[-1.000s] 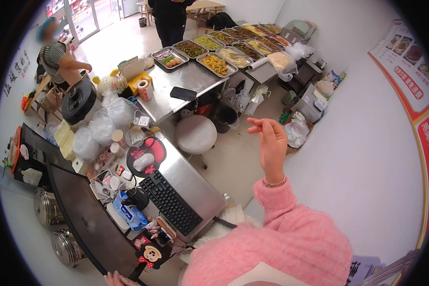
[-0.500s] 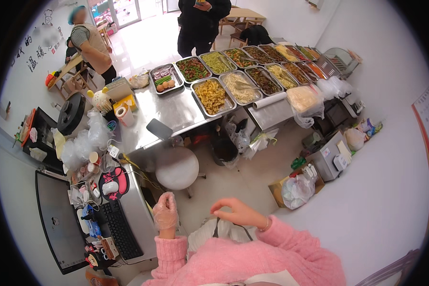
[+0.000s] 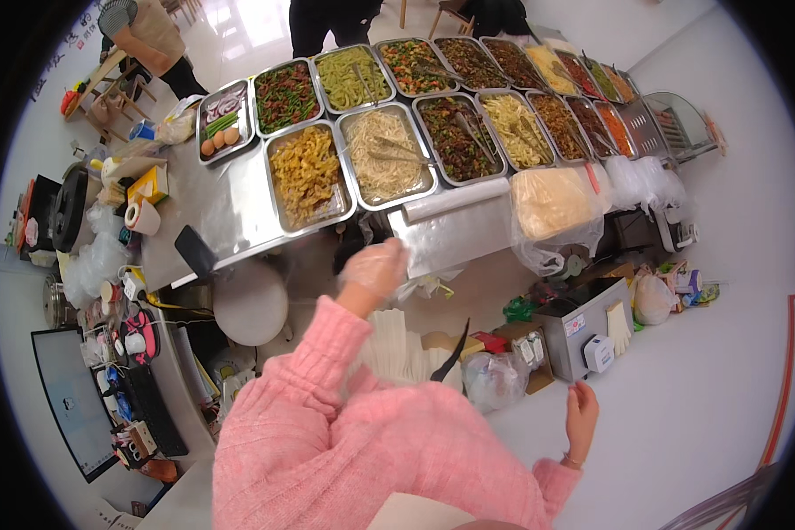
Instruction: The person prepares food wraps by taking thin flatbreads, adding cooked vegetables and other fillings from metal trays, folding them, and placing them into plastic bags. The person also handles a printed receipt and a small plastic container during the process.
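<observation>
Moved forward since earlier, the left hand is nearing one white roll at one o'clock, grip unclear; the right hand is hanging at four, fingers apart; one tray at ten is holding three eggs.

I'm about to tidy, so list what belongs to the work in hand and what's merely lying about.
Likely in use, judging by nearness to the hand:
- gloved left hand
- food trays
- white roll

Apparently just lying about:
- phone
- keyboard
- mouse
</observation>
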A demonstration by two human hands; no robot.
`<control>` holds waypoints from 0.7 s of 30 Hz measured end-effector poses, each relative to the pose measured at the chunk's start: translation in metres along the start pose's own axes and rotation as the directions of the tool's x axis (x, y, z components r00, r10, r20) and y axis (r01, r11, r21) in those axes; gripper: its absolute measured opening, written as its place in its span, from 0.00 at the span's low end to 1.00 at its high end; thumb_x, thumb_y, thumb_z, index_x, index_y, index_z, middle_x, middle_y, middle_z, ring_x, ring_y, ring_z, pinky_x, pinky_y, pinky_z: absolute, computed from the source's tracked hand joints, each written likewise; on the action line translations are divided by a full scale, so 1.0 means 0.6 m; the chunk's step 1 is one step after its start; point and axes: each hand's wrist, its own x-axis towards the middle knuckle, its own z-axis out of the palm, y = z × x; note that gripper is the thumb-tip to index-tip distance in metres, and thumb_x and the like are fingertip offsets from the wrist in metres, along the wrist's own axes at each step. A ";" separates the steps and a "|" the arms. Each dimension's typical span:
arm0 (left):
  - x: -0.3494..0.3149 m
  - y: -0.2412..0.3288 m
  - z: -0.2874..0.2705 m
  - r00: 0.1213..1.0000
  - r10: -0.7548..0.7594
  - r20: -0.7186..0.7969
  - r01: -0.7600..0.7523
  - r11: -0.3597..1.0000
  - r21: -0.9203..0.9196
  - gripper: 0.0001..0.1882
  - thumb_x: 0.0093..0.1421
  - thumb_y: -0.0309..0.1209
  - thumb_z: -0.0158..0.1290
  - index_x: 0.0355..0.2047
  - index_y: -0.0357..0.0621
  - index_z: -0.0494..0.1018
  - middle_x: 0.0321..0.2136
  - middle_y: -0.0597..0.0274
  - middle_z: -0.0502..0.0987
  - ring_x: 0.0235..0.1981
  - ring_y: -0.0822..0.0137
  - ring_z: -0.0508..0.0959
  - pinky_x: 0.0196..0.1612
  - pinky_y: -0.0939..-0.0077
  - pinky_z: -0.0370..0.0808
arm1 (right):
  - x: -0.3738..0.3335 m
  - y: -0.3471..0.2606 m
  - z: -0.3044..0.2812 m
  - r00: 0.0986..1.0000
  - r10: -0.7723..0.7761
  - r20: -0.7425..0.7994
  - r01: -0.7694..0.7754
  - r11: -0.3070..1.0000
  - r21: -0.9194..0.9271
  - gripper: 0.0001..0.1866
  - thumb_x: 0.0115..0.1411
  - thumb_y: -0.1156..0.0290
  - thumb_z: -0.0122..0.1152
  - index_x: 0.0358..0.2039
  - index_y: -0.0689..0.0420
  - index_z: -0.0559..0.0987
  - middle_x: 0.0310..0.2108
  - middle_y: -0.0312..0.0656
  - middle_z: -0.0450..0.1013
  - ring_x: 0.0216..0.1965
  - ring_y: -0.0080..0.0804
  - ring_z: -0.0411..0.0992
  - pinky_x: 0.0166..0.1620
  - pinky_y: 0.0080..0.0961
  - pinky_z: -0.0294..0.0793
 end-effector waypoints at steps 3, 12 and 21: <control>0.118 0.186 0.077 0.933 0.335 0.131 -0.326 0.941 -0.090 0.15 0.65 0.41 0.52 0.44 0.46 0.77 0.32 0.44 0.81 0.36 0.43 0.81 0.42 0.48 0.77 | 0.032 0.075 -0.099 0.944 0.308 -0.115 -0.222 0.855 0.468 0.25 0.72 0.56 0.54 0.62 0.59 0.71 0.48 0.43 0.78 0.50 0.33 0.77 0.53 0.31 0.73; 0.296 0.487 0.495 0.985 0.104 0.136 -0.094 0.992 -0.082 0.27 0.62 0.37 0.54 0.60 0.43 0.69 0.74 0.38 0.46 0.76 0.43 0.45 0.70 0.35 0.50 | 0.665 0.147 -0.012 0.933 0.285 0.222 -0.268 0.137 0.954 0.42 0.65 0.43 0.63 0.68 0.57 0.62 0.68 0.48 0.63 0.68 0.38 0.62 0.67 0.40 0.60; 0.369 0.410 0.592 0.991 -0.125 -0.047 0.132 0.965 0.227 0.16 0.63 0.32 0.48 0.50 0.52 0.75 0.64 0.48 0.69 0.67 0.48 0.64 0.68 0.36 0.55 | 1.125 0.165 0.161 0.963 -0.269 0.030 0.270 0.961 -0.064 0.10 0.62 0.68 0.66 0.34 0.63 0.85 0.26 0.43 0.80 0.30 0.31 0.78 0.38 0.29 0.77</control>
